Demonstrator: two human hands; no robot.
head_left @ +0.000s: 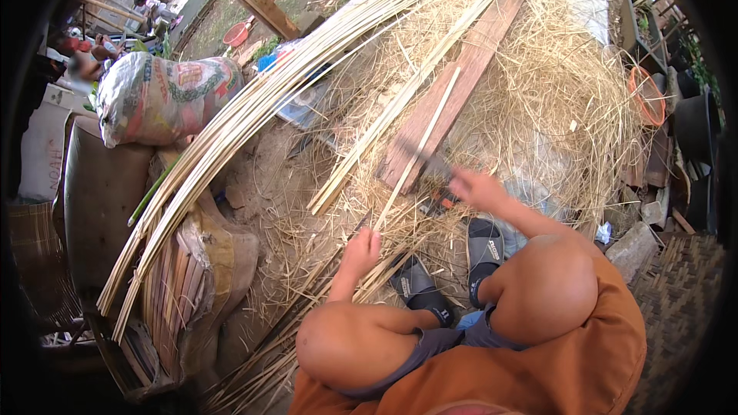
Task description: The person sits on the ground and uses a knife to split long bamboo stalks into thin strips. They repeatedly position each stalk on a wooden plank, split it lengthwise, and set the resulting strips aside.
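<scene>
A thin pale bamboo strip [437, 119] lies slanting along a long reddish-brown wooden plank [486, 50]. Its near end is pinched in the closed fingers of my left hand [359, 253], between my knees and the plank. My right hand [478, 189] is closed around a knife [432, 162], whose blade is smeared by motion and lies across the strip at the near end of the plank. The knife's handle is mostly hidden in my fist. Beside the plank, on its left, rest several longer pale strips [384, 132].
A large bundle of long strips [265, 100] arches across the left, over a sack of split wood [223, 261]. A stuffed sack [165, 96] stands behind it. Curly shavings [553, 100] cover the ground on the right, near an orange basket [646, 97]. Other people are far left.
</scene>
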